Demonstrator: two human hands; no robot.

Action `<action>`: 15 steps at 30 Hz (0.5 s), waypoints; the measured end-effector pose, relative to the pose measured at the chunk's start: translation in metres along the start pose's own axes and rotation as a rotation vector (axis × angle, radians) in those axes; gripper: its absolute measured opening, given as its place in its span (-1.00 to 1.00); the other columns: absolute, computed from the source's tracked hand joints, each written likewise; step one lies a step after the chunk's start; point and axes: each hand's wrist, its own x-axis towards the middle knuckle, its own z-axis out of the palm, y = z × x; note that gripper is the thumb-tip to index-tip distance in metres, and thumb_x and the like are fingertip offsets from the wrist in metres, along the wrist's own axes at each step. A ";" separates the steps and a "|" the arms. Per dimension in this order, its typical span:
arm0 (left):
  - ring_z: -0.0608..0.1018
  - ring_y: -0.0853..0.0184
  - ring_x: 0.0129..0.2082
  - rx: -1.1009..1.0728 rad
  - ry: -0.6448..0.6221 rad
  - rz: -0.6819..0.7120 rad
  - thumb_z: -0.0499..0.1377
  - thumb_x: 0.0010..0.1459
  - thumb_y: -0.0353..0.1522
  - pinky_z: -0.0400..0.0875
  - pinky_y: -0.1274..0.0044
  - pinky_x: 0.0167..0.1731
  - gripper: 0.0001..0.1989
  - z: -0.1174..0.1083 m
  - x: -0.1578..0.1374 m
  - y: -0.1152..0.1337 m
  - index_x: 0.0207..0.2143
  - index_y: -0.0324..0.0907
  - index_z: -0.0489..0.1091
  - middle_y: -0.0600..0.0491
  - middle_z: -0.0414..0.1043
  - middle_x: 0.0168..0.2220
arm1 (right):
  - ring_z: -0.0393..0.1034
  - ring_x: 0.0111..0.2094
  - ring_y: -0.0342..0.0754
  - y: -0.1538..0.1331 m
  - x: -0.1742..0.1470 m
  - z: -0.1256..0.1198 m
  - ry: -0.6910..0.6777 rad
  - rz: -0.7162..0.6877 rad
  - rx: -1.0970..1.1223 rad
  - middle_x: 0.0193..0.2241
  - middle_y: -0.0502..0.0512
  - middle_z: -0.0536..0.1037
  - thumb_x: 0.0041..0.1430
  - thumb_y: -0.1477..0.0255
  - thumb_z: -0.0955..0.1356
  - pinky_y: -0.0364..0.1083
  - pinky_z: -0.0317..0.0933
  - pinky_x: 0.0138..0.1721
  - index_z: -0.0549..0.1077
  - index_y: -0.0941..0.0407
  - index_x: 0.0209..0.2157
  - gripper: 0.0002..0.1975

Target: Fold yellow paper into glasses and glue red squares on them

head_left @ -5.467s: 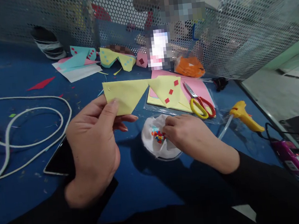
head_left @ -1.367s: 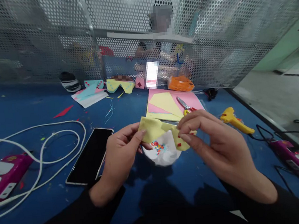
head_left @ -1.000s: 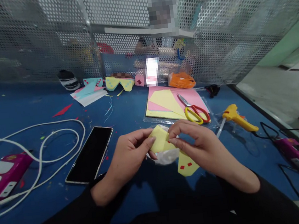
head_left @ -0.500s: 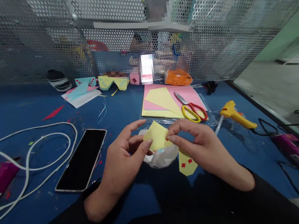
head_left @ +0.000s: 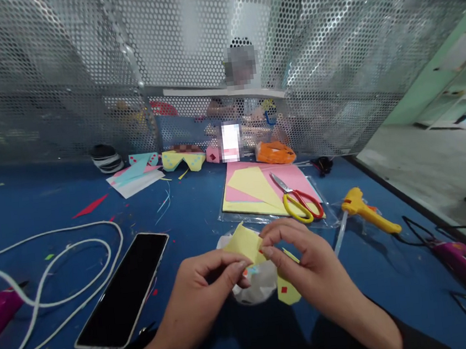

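A small folded piece of yellow paper (head_left: 242, 244) is held up between my two hands. My left hand (head_left: 211, 288) pinches its lower left side, thumb against index finger. At its right edge the thumb and fingertips of my right hand (head_left: 304, 258) are closed, with a tiny red bit showing beside them. Below the paper lies a crumpled white plastic bag or wrap (head_left: 257, 289), with small orange and blue bits at its top. Partly under my right hand rests another yellow paper piece (head_left: 288, 293) bearing a red square.
Behind my hands, scissors (head_left: 296, 201) lie on pink and yellow paper sheets (head_left: 250, 181). A yellow glue gun (head_left: 365, 210) is at right, a phone (head_left: 124, 291) and white cable (head_left: 117, 236) at left. A perforated metal screen (head_left: 187, 51) stands at the back, a person beyond it.
My left hand's raised, spread fingers have closed into a pinch on the paper. The yellow paper has tilted. The whole view has shifted, so things appear lower.
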 end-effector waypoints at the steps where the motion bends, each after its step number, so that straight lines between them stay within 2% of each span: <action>1: 0.51 0.43 -0.53 -0.026 0.011 -0.032 0.24 0.14 -0.26 0.37 0.65 -0.50 -0.81 0.000 0.000 0.000 -0.40 -0.16 0.61 0.07 0.57 -0.53 | 0.43 -0.17 -0.07 -0.001 0.000 0.001 0.047 -0.044 -0.048 -0.25 0.01 0.54 0.25 0.48 0.33 -0.02 0.25 -0.14 0.44 0.06 -0.33 -0.93; 5: 0.48 0.45 -0.59 -0.175 0.026 -0.134 0.29 0.09 -0.26 0.38 0.66 -0.56 -0.82 0.003 0.000 0.003 -0.41 -0.18 0.61 0.06 0.56 -0.54 | 0.43 -0.18 -0.06 -0.007 -0.002 0.004 0.275 -0.267 -0.338 -0.26 0.05 0.56 0.23 0.55 0.35 0.06 0.20 -0.04 0.47 0.09 -0.32 -0.92; 7: 0.48 0.46 -0.59 -0.242 0.008 -0.145 0.29 0.09 -0.27 0.39 0.67 -0.56 -0.83 0.004 -0.001 0.004 -0.38 -0.18 0.62 0.06 0.56 -0.54 | 0.44 -0.21 -0.06 -0.011 -0.003 0.006 0.337 -0.357 -0.450 -0.30 0.04 0.58 0.20 0.56 0.39 0.11 0.15 0.04 0.49 0.09 -0.32 -0.92; 11: 0.48 0.48 -0.59 -0.313 -0.032 -0.155 0.29 0.10 -0.30 0.39 0.69 -0.56 -0.86 0.004 -0.001 0.003 -0.35 -0.16 0.63 0.07 0.56 -0.53 | 0.47 -0.21 -0.05 -0.012 -0.007 0.011 0.331 -0.466 -0.581 -0.30 0.02 0.63 0.17 0.55 0.42 0.12 0.10 0.11 0.51 0.10 -0.30 -0.92; 15: 0.49 0.47 -0.55 -0.302 -0.053 -0.154 0.28 0.12 -0.29 0.40 0.70 -0.54 -0.85 0.003 0.000 0.001 -0.34 -0.17 0.63 0.05 0.57 -0.50 | 0.49 -0.20 -0.07 -0.009 -0.011 0.016 0.297 -0.511 -0.619 -0.29 0.01 0.64 0.16 0.57 0.41 0.11 0.10 0.14 0.52 0.10 -0.29 -0.90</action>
